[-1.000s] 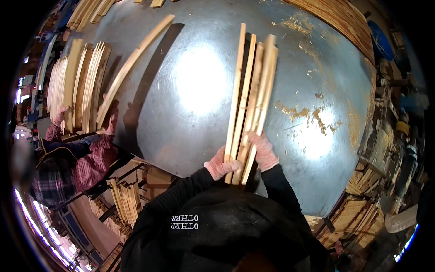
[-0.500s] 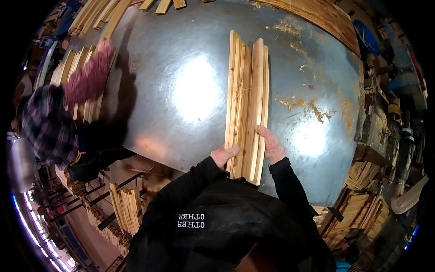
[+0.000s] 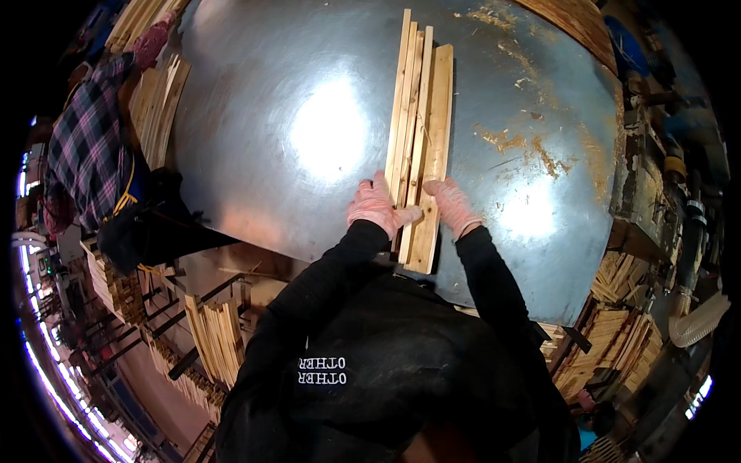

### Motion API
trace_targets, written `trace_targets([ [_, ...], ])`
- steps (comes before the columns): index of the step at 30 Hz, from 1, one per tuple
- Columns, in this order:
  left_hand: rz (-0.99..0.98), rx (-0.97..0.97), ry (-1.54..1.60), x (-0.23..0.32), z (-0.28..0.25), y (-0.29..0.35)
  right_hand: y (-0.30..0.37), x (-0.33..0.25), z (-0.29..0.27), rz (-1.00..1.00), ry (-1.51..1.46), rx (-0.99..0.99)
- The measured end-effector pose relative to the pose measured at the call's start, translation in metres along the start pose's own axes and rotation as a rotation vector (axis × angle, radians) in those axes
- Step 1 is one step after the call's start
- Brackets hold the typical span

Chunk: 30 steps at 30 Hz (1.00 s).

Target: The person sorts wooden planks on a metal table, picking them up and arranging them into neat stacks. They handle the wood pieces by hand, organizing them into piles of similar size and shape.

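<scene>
Several long, pale wooden strips (image 3: pixel 403 116) lie side by side on the metal tabletop, pointing away from me. Along their right side runs a wider wooden board (image 3: pixel 439 116). My left hand (image 3: pixel 374 205), in a pinkish glove, grips the near part of the strips from the left, its thumb stretched across their top toward the board. Gloved the same way, my right hand (image 3: pixel 455 207) holds the board's right edge, fingertips over its upper face. Parts of both hands' fingers are hidden behind the wood.
A co-worker in a plaid shirt (image 3: pixel 89 143) stands at the left, one gloved hand at wood stacked far left. More strips (image 3: pixel 166 108) lie on the table's left edge. Sawdust marks the metal table (image 3: pixel 255 154) at right. Wood stacks (image 3: pixel 216 339) stand below both sides; machinery lines the right.
The strips and board have shifted away from me and sit closer together. Both hands have moved farther up, the left thumb now reaching across. The co-worker's hand has moved up and left.
</scene>
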<state>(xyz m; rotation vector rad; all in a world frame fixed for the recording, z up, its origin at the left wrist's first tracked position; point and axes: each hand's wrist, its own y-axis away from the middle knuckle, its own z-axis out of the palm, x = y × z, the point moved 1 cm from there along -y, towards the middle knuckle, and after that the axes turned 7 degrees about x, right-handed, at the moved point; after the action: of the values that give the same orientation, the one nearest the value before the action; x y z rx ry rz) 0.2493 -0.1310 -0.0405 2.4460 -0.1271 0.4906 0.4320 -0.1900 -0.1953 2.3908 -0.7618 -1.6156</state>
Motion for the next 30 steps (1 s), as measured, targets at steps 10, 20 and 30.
trace_targets([
  [10, 0.109, -0.175, 1.497, -0.044, 0.020, -0.013, 0.032, -0.081, -0.062, -0.238, 0.028, 0.458],
  [20, -0.136, -0.094, 1.190, -0.057, 0.039, 0.005, 0.051, -0.102, 0.015, 0.342, -1.140, -0.260],
  [30, -0.131, -0.374, 1.600, -0.075, 0.063, 0.020, 0.070, -0.113, 0.016, 0.207, -0.700, -0.207],
])
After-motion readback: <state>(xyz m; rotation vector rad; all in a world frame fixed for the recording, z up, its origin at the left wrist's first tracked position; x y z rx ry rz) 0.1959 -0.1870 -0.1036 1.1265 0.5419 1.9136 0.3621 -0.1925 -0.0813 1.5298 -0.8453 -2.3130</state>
